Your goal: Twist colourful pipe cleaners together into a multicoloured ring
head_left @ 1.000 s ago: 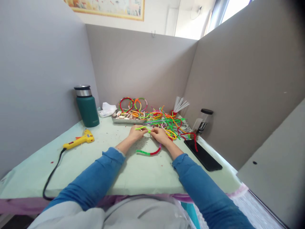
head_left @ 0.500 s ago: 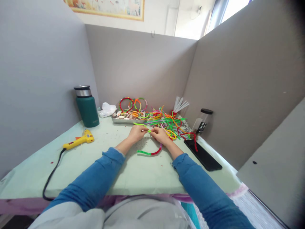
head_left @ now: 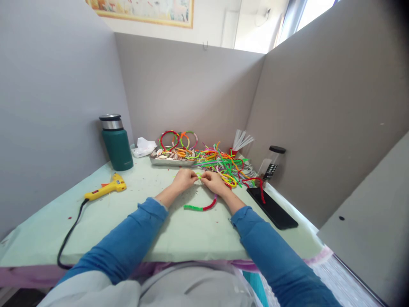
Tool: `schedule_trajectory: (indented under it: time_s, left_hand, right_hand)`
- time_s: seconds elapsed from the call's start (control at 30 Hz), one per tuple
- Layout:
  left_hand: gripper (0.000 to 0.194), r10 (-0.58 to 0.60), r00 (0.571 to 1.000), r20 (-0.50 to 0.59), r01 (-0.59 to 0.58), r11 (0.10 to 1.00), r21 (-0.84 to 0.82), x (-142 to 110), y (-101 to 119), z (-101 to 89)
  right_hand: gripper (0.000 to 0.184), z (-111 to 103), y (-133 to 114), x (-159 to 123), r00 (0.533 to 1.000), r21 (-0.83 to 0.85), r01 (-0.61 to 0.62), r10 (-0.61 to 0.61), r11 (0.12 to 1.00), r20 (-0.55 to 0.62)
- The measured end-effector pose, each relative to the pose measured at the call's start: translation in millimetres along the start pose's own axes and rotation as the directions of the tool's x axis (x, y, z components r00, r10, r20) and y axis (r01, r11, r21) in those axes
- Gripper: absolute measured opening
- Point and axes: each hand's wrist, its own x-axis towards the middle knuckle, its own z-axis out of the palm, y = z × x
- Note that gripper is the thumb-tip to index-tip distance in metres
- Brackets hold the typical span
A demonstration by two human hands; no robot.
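Over the middle of the table, my left hand [head_left: 184, 179] and my right hand [head_left: 212, 181] nearly meet, their fingertips pinched on a yellow-green pipe cleaner [head_left: 200, 176]. Only a short bit of it shows between the fingers; a thin end pokes out behind the left hand. Below my right hand curves a fuzzy strip of pipe cleaner [head_left: 209, 206] in green, red and purple. Its upper end disappears under the right hand, so I cannot tell whether it joins the yellow-green piece.
Behind the hands are a metal tray [head_left: 172, 162] of shells, pipe-cleaner rings [head_left: 169, 132] and a heap of pipe cleaners [head_left: 220, 160]. A yellow glue gun [head_left: 105, 188] and green bottle [head_left: 117, 147] stand left. A black phone [head_left: 273, 209] and clear bottle [head_left: 271, 164] are right. Grey partitions enclose the table.
The yellow-green end behind my left hand now shows much less. My left fingers have shifted slightly; the right hand stays almost in place.
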Motion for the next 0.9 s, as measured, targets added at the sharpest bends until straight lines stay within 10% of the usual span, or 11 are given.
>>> schedule_trajectory:
  time_s: [0.5,0.9]
  left_hand:
    - [0.027,-0.021,1.0,0.018,0.022,0.999,-0.028,-0.5,-2.2,0.9]
    - [0.032,-0.254,0.933,0.253,0.343,0.841,-0.419,0.5,-8.8,5.2]
  right_hand:
    - [0.016,1.8,4.3,0.7,1.0,-0.01,0.027,-0.027,1.0,0.0]
    - [0.015,2.5,4.0,-1.1,0.999,0.056,0.052,-0.052,0.997,0.004]
